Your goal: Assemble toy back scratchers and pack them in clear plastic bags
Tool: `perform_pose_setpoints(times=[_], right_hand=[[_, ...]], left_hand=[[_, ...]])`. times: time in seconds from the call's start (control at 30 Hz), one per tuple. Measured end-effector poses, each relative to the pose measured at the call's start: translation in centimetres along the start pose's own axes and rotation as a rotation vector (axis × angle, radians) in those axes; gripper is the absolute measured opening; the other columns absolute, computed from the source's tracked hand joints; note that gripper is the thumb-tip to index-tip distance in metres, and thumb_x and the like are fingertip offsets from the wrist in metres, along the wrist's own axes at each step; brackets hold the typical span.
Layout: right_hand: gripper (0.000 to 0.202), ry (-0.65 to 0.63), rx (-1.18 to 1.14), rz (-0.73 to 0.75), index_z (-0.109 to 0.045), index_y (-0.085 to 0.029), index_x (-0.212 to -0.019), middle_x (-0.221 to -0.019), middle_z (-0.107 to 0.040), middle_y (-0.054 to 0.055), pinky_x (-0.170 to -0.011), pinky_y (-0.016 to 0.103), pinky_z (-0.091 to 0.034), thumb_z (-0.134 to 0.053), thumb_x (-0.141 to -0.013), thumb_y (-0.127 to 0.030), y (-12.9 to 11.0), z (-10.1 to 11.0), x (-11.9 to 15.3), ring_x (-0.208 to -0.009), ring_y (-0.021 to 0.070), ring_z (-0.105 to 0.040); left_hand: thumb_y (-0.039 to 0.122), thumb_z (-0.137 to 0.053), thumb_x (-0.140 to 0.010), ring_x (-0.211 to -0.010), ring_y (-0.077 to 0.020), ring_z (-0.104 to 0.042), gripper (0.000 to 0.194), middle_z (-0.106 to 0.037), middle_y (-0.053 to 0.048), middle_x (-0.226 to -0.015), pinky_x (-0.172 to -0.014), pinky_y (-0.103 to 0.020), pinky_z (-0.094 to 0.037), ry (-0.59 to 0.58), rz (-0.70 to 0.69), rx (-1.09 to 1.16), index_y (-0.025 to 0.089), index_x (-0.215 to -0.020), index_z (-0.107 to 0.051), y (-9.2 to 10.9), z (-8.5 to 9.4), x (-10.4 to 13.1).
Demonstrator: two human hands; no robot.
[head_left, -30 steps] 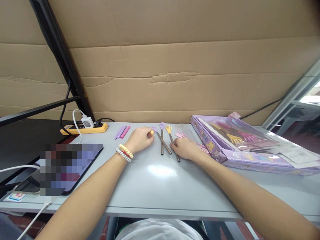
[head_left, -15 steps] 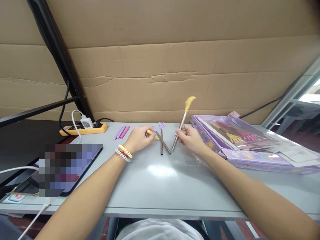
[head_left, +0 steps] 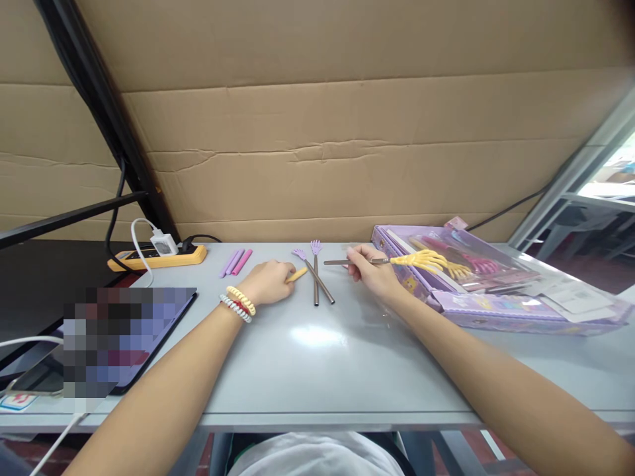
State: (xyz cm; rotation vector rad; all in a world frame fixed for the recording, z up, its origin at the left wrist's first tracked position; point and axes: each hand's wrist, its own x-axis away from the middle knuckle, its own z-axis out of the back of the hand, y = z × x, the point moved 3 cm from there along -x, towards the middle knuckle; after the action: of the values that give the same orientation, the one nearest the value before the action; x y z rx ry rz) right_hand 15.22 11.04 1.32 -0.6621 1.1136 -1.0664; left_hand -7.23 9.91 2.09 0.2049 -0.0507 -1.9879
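My left hand point(head_left: 272, 282) is closed on a short yellow handle point(head_left: 297, 275), just above the table. Held by its metal rod, a yellow hand-shaped scratcher point(head_left: 419, 260) lies level in my right hand point(head_left: 370, 268), its yellow head pointing right over the box edge. Between my hands, two metal rods with purple hand-shaped heads, one upright point(head_left: 316, 281) and one slanted point(head_left: 325, 287), cross on the table. Two purple handles point(head_left: 231, 262) and a pink handle point(head_left: 242, 262) lie side by side behind my left hand.
On the right, an open purple box point(head_left: 516, 316) holds bagged yellow and pink scratchers point(head_left: 481, 264). A tablet point(head_left: 163, 337) and a phone point(head_left: 40, 377) lie at the left, below a yellow power strip point(head_left: 198, 255). Cardboard point(head_left: 317, 152) stands behind the table.
The yellow scratcher in my right hand has swung from upright to level, its head now on the right. My left hand has shifted slightly left and down, away from the crossed rods, with the yellow handle.
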Motion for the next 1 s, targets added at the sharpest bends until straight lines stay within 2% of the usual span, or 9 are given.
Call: perform_pose_setpoints(times=[0.1,0.2,0.47,0.8,1.0], right_hand=[[0.035,-0.019,-0.061,-0.016,-0.056,-0.019,-0.077,-0.06,-0.059,-0.001,-0.048,0.024,-0.035,-0.047,-0.083,-0.053,0.33,-0.1,-0.13,-0.05,0.011,-0.048],[0.039,-0.019,-0.148,-0.035,-0.058,-0.019,-0.082,-0.065,-0.063,0.001,-0.045,0.024,-0.034,-0.047,-0.082,-0.055,0.26,-0.12,-0.12,-0.05,0.0112,-0.049],[0.04,-0.088,-0.348,-0.048,-0.058,-0.017,-0.076,-0.061,-0.064,0.004,-0.043,0.024,-0.034,-0.053,-0.076,-0.057,-0.18,-0.32,0.08,-0.047,0.0119,-0.05],[0.036,-0.189,-0.441,-0.066,-0.057,-0.017,-0.077,-0.064,-0.066,0.005,-0.043,0.025,-0.035,-0.054,-0.075,-0.053,0.03,-0.44,-0.07,-0.048,0.0125,-0.053],[0.029,-0.253,-0.503,-0.09,-0.057,-0.017,-0.076,-0.064,-0.067,0.005,-0.043,0.024,-0.035,-0.057,-0.074,-0.046,-0.12,-0.45,0.0,-0.048,0.0134,-0.056]], left_hand=[[0.021,-0.038,-0.082,-0.078,-0.0229,-0.063,0.03,-0.069,-0.007,-0.088,-0.064,-0.031,-0.042,0.076,-0.039,-0.027,0.022,-0.094,-0.066,-0.23,-0.02,-0.18],[0.017,-0.037,-0.083,-0.083,-0.024,-0.062,0.031,-0.069,-0.008,-0.094,-0.067,-0.032,-0.043,0.129,-0.028,-0.029,0.021,-0.096,-0.065,-0.57,-0.02,-0.31],[0.02,-0.039,-0.084,-0.087,-0.0226,-0.062,0.03,-0.068,-0.008,-0.098,-0.073,-0.031,-0.045,0.128,-0.006,0.014,0.02,-0.102,-0.063,-0.71,-0.13,-0.49],[0.018,-0.037,-0.085,-0.094,-0.0226,-0.061,0.031,-0.066,-0.007,-0.104,-0.081,-0.032,-0.045,0.191,-0.099,0.078,0.021,-0.106,-0.061,-0.82,-0.29,-0.41],[0.02,-0.036,-0.088,-0.092,-0.0196,-0.059,0.028,-0.064,-0.006,-0.101,-0.079,-0.031,-0.045,0.218,-0.234,0.126,0.02,-0.103,-0.06,-0.22,-0.17,-0.28]])
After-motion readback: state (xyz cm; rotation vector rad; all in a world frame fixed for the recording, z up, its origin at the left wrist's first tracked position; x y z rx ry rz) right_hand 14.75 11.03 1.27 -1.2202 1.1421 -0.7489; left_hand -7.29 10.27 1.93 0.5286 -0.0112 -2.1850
